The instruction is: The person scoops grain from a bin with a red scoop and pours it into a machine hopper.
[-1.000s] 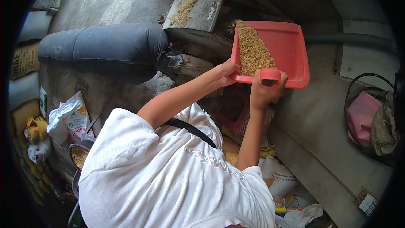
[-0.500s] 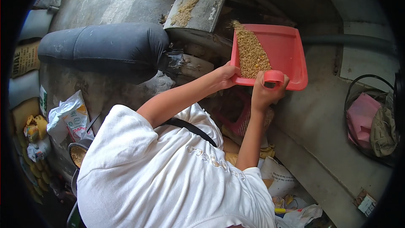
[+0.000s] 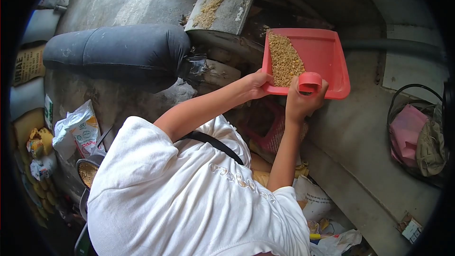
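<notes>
A pink-red plastic dustpan (image 3: 327, 57) is held out in front of me, with a heap of yellowish-brown grain (image 3: 286, 61) along its left side. My left hand (image 3: 259, 85) grips the dustpan's near left corner, its thumb on the edge. Around the base of the looped handle (image 3: 309, 78), my right hand (image 3: 304, 99) is closed. A few loose grains show just off the far left corner. Beyond it, a curved grey slab (image 3: 237, 12) carries a patch of similar grain (image 3: 208, 12).
A dark stuffed roll (image 3: 118, 50) lies to the left on the concrete floor. Nearer are a plastic bag (image 3: 85, 130) and a pot of grain (image 3: 87, 173). A red plastic stool or crate (image 3: 260, 135) stands below my hands. On the right is a black-rimmed basket (image 3: 391, 132) with cloths.
The dustpan and both hands have shifted slightly right. The grain at its far left corner has thinned, and its heap has slumped a little.
</notes>
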Available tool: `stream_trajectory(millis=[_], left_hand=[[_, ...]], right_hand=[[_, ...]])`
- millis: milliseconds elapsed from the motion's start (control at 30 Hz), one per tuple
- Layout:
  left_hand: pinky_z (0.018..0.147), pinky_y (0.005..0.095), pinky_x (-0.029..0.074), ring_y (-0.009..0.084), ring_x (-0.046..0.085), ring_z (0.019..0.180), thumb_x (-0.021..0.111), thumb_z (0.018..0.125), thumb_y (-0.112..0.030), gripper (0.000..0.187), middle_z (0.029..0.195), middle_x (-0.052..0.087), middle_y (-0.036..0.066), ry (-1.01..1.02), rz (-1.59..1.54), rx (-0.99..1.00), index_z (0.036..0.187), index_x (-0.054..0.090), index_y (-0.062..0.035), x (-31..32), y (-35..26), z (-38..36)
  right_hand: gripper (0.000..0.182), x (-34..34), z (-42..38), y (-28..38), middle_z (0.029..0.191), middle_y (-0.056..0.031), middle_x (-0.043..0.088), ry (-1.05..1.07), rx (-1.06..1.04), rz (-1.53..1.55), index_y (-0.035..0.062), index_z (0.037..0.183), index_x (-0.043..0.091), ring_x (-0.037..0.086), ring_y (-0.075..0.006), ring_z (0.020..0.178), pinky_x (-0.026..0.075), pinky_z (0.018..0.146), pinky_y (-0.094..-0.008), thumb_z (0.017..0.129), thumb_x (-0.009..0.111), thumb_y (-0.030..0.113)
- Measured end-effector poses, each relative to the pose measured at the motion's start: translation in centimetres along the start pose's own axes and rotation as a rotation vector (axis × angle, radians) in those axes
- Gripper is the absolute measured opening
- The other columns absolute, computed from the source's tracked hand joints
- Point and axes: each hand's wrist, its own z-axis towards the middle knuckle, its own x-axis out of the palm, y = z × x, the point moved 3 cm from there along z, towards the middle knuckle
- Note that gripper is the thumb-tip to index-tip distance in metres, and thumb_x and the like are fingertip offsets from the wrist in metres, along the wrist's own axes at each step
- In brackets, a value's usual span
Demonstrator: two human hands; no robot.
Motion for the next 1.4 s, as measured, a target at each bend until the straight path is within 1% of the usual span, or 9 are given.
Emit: stream_trajectory(millis=[133,200,367,467,567,800,900,1100,1400], left_hand=[[0.087,0.0402,0.04,0.0243,0.044,0.103,0.032,0.064,0.016,0.057,0.111,0.041,0.011,-0.037,-0.032,-0.049,0.116,0.031,-0.0061,-0.4,0.4,0.4],[0.087,0.0401,0.041,0.0244,0.045,0.102,0.032,0.064,0.016,0.055,0.11,0.042,0.011,-0.044,-0.049,-0.058,0.115,0.032,-0.0051,-0.6,0.5,0.5],[0.087,0.04,0.041,0.0245,0.047,0.1,0.032,0.066,0.015,0.049,0.109,0.043,0.012,-0.095,-0.082,-0.099,0.112,0.035,-0.0022,-0.5,0.7,0.2],[0.087,0.0402,0.041,0.0246,0.047,0.1,0.033,0.067,0.015,0.047,0.109,0.043,0.013,-0.114,-0.061,-0.081,0.111,0.035,-0.0013,0.2,0.5,-0.5],[0.087,0.0402,0.041,0.0245,0.047,0.099,0.032,0.067,0.015,0.047,0.108,0.043,0.012,-0.084,-0.069,-0.089,0.111,0.035,-0.0012,-0.4,0.9,0.1],[0.087,0.0404,0.04,0.0241,0.047,0.099,0.032,0.067,0.015,0.048,0.107,0.043,0.012,-0.094,-0.103,-0.124,0.111,0.036,-0.0023,-0.8,1.2,0.4],[0.087,0.0407,0.04,0.0242,0.047,0.1,0.032,0.067,0.015,0.047,0.108,0.043,0.012,-0.136,-0.079,-0.112,0.111,0.035,-0.003,-0.4,1.0,-0.1],[0.086,0.0419,0.041,0.0239,0.047,0.099,0.032,0.068,0.014,0.048,0.109,0.042,0.011,-0.097,-0.053,-0.091,0.112,0.033,-0.0045,-0.2,0.9,-0.1],[0.084,0.0416,0.042,0.0233,0.048,0.098,0.033,0.065,0.015,0.049,0.107,0.043,0.011,-0.055,-0.047,-0.049,0.111,0.034,-0.0036,-0.4,0.8,0.2]], right_hand=[[0.03,0.1,0.3,0.0,0.069,-0.0093,0.05,-0.008,-0.014,-0.063,0.0033,0.075,0.045,0.053,-0.0248,0.062,0.043,0.059,-0.0311,0.053,0.064,0.002],[0.029,0.0,0.5,0.3,0.067,-0.0086,0.05,-0.016,0.025,-0.093,0.0035,0.075,0.045,0.054,-0.0244,0.061,0.043,0.059,-0.031,0.054,0.065,0.003],[0.03,0.0,0.4,0.0,0.067,-0.0088,0.051,-0.004,0.02,-0.104,0.0037,0.075,0.045,0.054,-0.025,0.061,0.043,0.058,-0.0314,0.054,0.066,0.005],[0.03,0.0,0.4,-0.1,0.068,-0.009,0.052,0.001,0.033,-0.111,0.0037,0.076,0.045,0.055,-0.0253,0.062,0.044,0.058,-0.0316,0.054,0.067,0.005],[0.03,0.0,0.4,-0.2,0.067,-0.009,0.052,-0.003,0.028,-0.115,0.0037,0.076,0.045,0.055,-0.0257,0.062,0.044,0.058,-0.0319,0.054,0.067,0.005],[0.029,-0.2,0.3,-0.2,0.067,-0.009,0.052,0.001,0.035,-0.117,0.0037,0.076,0.045,0.055,-0.0259,0.061,0.044,0.058,-0.0322,0.055,0.066,0.005],[0.029,-0.2,0.3,-0.2,0.066,-0.009,0.051,0.002,0.041,-0.105,0.0035,0.075,0.045,0.055,-0.0259,0.061,0.044,0.058,-0.0322,0.055,0.066,0.005],[0.029,-0.2,0.3,-0.3,0.066,-0.0089,0.051,-0.011,0.03,-0.112,0.0036,0.075,0.045,0.055,-0.0255,0.06,0.043,0.058,-0.0316,0.055,0.066,0.004],[0.029,-0.3,0.5,-0.1,0.065,-0.0085,0.051,-0.032,0.016,-0.115,0.0037,0.075,0.044,0.054,-0.0247,0.06,0.043,0.057,-0.031,0.056,0.065,0.004]])
